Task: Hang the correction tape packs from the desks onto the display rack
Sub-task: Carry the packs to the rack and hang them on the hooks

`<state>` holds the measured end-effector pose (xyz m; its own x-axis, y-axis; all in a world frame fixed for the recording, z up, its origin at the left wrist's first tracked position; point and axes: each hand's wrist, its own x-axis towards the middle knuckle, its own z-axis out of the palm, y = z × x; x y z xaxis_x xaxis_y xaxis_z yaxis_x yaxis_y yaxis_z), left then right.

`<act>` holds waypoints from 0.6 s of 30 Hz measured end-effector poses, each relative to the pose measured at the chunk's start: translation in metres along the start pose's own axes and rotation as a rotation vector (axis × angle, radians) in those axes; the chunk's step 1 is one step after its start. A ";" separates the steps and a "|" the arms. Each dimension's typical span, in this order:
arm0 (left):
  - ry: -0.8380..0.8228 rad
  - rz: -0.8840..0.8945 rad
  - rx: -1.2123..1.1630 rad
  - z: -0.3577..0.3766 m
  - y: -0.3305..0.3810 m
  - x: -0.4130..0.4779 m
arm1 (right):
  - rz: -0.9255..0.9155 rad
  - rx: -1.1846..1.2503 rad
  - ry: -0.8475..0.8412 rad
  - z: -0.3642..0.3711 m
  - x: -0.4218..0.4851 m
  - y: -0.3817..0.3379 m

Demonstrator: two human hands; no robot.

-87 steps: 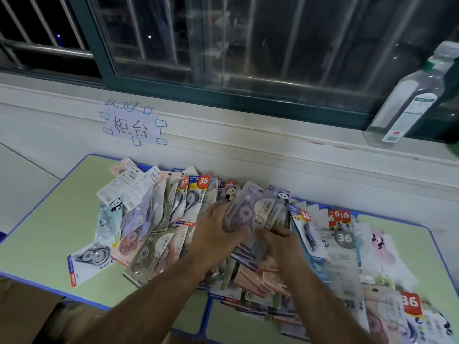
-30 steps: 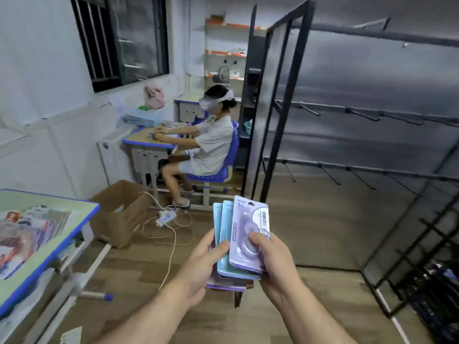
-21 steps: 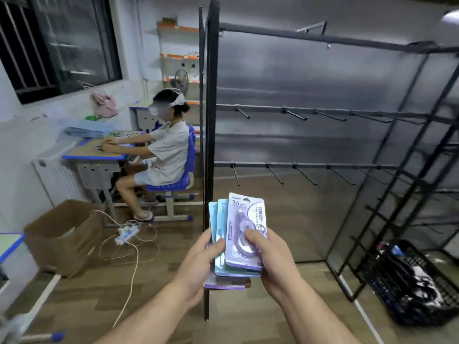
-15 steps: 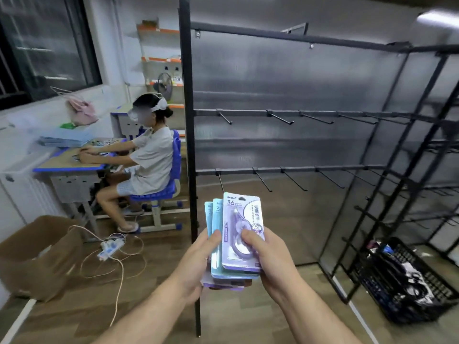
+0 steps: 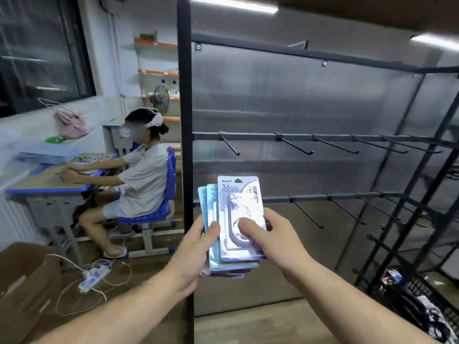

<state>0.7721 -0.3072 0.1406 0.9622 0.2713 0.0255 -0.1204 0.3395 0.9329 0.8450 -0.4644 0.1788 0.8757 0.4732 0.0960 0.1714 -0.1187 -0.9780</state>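
Observation:
I hold a fanned stack of correction tape packs [image 5: 236,202] upright in front of me, a purple one in front and blue ones behind. My left hand [image 5: 193,254] grips the stack from the left, thumb on its face. My right hand [image 5: 270,237] pinches the front purple pack, thumb on its blister. The black display rack [image 5: 185,95] stands straight ahead, its upright post just behind the packs. Two rails of bare hooks [image 5: 295,146] run to the right, in front of a translucent back panel.
A person [image 5: 139,175] sits on a blue chair at a desk [image 5: 49,184] to the left. A cardboard box [image 5: 27,284] and a power strip with cables [image 5: 92,279] lie on the floor at left. A black wire basket [image 5: 422,304] sits at lower right.
I have turned from the desk pile to the rack, carrying the packs. The rack is closer and its post now lines up behind the stack; both hands keep their hold.

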 end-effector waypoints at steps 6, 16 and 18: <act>0.010 -0.031 -0.026 0.000 0.020 0.017 | -0.047 -0.022 0.009 -0.013 0.041 -0.016; 0.151 -0.027 -0.081 0.008 0.000 0.013 | -0.071 0.004 -0.039 -0.042 0.080 -0.013; 0.171 -0.036 -0.094 0.011 -0.009 0.005 | -0.057 0.007 -0.072 -0.045 0.083 -0.012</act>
<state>0.7803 -0.3189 0.1368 0.9115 0.4040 -0.0767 -0.1162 0.4320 0.8943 0.9361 -0.4624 0.2069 0.8296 0.5410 0.1383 0.2166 -0.0835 -0.9727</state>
